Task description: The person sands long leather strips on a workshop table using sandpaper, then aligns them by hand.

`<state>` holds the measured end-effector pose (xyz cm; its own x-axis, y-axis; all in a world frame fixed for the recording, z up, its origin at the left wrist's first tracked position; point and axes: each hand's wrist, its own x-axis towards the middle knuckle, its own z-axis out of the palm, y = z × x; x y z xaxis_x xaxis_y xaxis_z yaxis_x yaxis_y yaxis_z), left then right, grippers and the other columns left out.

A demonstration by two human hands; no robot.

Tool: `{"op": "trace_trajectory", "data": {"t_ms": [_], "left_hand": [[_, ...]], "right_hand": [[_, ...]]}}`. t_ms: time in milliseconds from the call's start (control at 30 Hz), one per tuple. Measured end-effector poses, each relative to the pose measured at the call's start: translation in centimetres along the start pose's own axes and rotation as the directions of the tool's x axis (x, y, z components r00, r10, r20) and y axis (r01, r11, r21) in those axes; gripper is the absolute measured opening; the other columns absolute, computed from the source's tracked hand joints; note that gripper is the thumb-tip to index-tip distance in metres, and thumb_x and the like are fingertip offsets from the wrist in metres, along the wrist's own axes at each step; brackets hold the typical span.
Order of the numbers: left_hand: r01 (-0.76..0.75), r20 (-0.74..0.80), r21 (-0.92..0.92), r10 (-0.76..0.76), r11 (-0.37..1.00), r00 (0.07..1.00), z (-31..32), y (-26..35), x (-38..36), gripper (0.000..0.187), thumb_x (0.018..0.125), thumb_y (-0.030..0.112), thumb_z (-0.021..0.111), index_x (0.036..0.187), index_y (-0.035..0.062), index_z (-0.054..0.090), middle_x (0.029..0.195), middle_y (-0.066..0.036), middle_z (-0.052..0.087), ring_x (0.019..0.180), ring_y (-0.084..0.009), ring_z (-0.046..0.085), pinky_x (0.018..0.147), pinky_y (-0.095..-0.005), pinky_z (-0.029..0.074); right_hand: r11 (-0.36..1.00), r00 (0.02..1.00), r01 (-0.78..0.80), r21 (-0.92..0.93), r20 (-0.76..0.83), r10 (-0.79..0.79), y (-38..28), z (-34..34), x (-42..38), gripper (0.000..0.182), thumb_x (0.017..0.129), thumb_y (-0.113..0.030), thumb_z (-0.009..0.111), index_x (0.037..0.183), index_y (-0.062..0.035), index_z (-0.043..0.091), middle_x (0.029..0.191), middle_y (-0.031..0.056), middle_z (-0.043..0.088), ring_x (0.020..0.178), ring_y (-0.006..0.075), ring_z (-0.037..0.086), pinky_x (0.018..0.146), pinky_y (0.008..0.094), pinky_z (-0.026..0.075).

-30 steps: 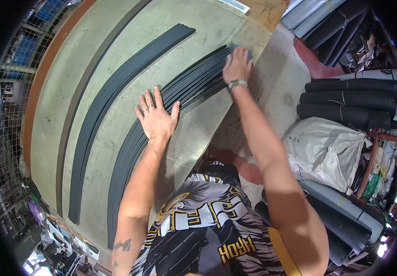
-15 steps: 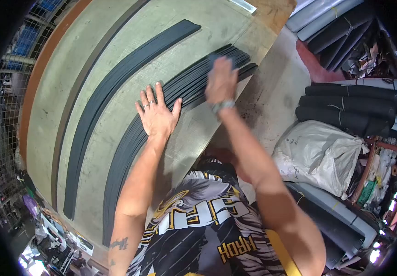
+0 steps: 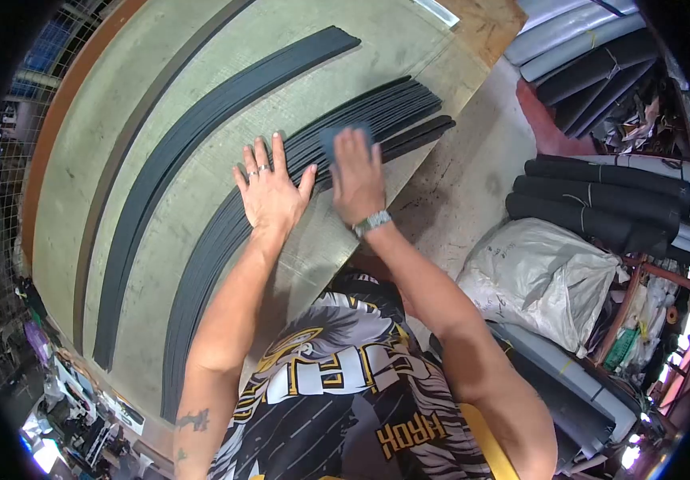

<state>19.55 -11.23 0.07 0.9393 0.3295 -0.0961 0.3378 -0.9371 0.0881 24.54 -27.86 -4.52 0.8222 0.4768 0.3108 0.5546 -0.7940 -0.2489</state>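
Centrally, the left hand and right hand over dark strips on the table.
The left lies open, fingers spread, touching the strips; the right, blurred, covers a blue pad, its grip impossible to tell.

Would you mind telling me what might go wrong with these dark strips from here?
The right hand, with a bluish pad beneath it, might drag dark strips out of line. The separated strip ends lie close to the table's edge and may slip over. If the left hand lifts, the dark strips could shift.
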Motion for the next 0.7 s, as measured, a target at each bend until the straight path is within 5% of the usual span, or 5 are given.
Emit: {"op": "trace_trajectory", "data": {"t_ms": [200, 467, 533, 600, 700], "left_hand": [[-0.005, -0.003, 0.010, 0.005, 1.000, 1.000, -0.2, -0.1, 0.1, 0.089, 0.104, 0.067, 0.044, 0.170, 0.0119, 0.023, 0.172, -0.022, 0.029, 0.161, -0.0406, 0.021, 0.128, -0.0617, 0.018], [-0.016, -0.006, 0.004, 0.016, 1.000, 1.000, -0.2, -0.1, 0.1, 0.089, 0.103, 0.066, 0.046, 0.170, 0.0117, 0.025, 0.171, -0.022, 0.031, 0.160, -0.0413, 0.024, 0.128, -0.0624, 0.018], [-0.024, -0.041, -0.009, 0.024, 1.000, 0.999, 0.2, -0.1, 0.2, 0.089, 0.103, 0.067, 0.047, 0.169, 0.0118, 0.026, 0.171, -0.022, 0.032, 0.160, -0.0415, 0.025, 0.128, -0.0629, 0.018], [-0.025, -0.061, -0.020, 0.024, 0.999, 0.998, 0.5, -0.4, 0.0, 0.089, 0.102, 0.067, 0.048, 0.169, 0.0118, 0.027, 0.170, -0.022, 0.032, 0.159, -0.0417, 0.025, 0.128, -0.0632, 0.019], [-0.026, -0.068, -0.039, 0.024, 0.999, 0.997, 0.4, -0.1, 0.2, 0.090, 0.102, 0.066, 0.051, 0.169, 0.0116, 0.027, 0.170, -0.023, 0.033, 0.159, -0.0419, 0.026, 0.127, -0.0633, 0.019]], "right_hand": [[0.892, 0.882, -0.452, 0.022, -0.138, 0.450, 14.8, -1.8, 8.1, 0.056, 0.103, -0.023, 0.056, 0.153, 0.0027, 0.049, 0.159, 0.0226, 0.048, 0.151, 0.0406, 0.039, 0.123, 0.0606, 0.030], [0.998, 0.995, 0.017, -0.058, 0.101, -0.011, 1.3, -1.1, 1.4, 0.067, 0.102, -0.033, 0.058, 0.159, -0.0016, 0.044, 0.166, 0.0211, 0.042, 0.157, 0.0400, 0.033, 0.125, 0.0621, 0.025], [0.872, 0.994, -0.088, -0.482, 0.011, 0.107, 10.6, 0.5, 4.1, 0.064, 0.104, -0.033, 0.055, 0.159, -0.0027, 0.044, 0.166, 0.0206, 0.042, 0.156, 0.0402, 0.034, 0.126, 0.0620, 0.024], [0.908, 0.902, -0.417, 0.028, -0.107, 0.418, 14.7, -1.5, 7.5, 0.060, 0.106, -0.031, 0.050, 0.159, -0.0027, 0.044, 0.167, 0.0209, 0.040, 0.156, 0.0408, 0.034, 0.127, 0.0631, 0.023], [0.930, 0.936, -0.351, -0.106, -0.059, 0.346, 11.1, 0.2, 7.3, 0.057, 0.106, -0.028, 0.050, 0.157, -0.0013, 0.045, 0.166, 0.0219, 0.041, 0.156, 0.0420, 0.033, 0.127, 0.0646, 0.021]]}}
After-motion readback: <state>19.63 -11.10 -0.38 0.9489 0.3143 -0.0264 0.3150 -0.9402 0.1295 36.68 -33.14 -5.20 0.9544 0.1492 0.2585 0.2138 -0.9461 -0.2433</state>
